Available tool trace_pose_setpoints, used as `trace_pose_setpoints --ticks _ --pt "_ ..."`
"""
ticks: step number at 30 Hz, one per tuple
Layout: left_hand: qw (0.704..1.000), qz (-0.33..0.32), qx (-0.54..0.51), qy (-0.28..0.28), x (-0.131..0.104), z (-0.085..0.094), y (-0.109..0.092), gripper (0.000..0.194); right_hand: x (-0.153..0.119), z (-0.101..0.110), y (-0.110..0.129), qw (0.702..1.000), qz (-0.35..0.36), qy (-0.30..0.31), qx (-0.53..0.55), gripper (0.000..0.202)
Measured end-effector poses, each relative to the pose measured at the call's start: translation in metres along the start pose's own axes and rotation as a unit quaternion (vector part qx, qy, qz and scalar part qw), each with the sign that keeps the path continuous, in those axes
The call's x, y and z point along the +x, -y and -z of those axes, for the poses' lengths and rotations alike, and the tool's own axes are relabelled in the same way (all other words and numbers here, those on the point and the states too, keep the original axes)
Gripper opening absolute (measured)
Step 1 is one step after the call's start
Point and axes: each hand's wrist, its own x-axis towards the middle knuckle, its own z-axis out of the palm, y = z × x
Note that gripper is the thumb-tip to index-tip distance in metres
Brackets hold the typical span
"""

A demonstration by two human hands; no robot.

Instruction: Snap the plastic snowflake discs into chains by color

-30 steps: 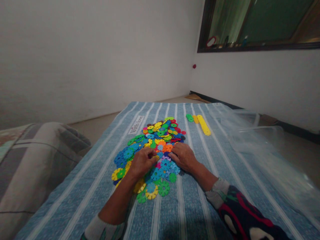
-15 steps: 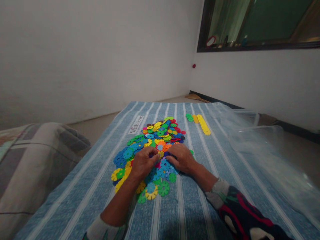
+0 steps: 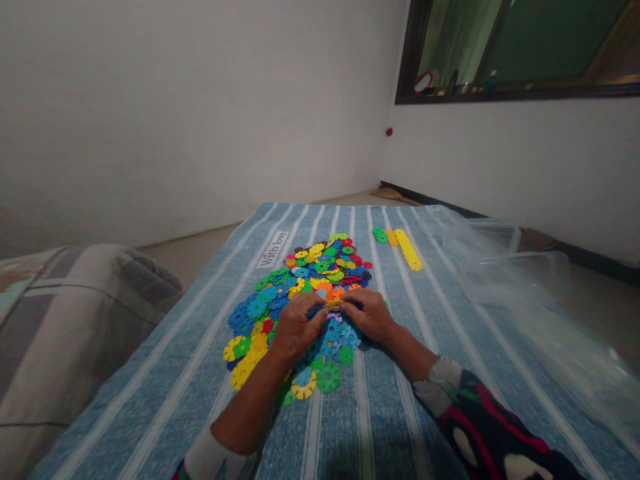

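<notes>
Over the middle of a heap of colourful notched plastic discs (image 3: 280,293), my left hand (image 3: 299,325) and my right hand (image 3: 369,313) come together. A yellow notched disc (image 3: 334,305), seen nearly edge-on, is pinched between the fingertips of both. Whether a second disc is joined to it, I cannot make out. Below my fingers lie light blue discs (image 3: 334,340), and a green disc (image 3: 328,377) rests at the heap's near end. My palms and wrists hide part of the pile.
Beyond the heap on the right lie a yellow row of overlapping discs (image 3: 409,250) and some green discs (image 3: 380,235). Clear plastic containers (image 3: 515,267) stand along the right edge of the striped cloth (image 3: 200,373). Grey-striped fabric (image 3: 90,320) bulges at the left.
The yellow disc has turned more edge-on and shifted slightly right. My left hand has moved right towards my right hand, and the fingertips of both now grip the disc.
</notes>
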Motion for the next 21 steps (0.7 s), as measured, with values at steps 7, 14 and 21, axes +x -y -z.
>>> trace_pose_setpoints --ticks 7,14,21 --pt "0.989 -0.051 0.126 0.065 0.007 -0.009 0.005 0.04 0.007 0.008 -0.006 0.986 -0.126 -0.089 0.07 0.021" --pt "0.977 -0.042 0.16 0.133 0.005 -0.005 -0.009 0.038 0.01 0.013 -0.011 0.973 -0.163 -0.128 0.1 0.022" --pt "0.975 -0.05 0.161 0.143 -0.001 -0.003 -0.008 0.029 0.01 0.016 -0.014 0.973 -0.168 -0.127 0.095 0.021"
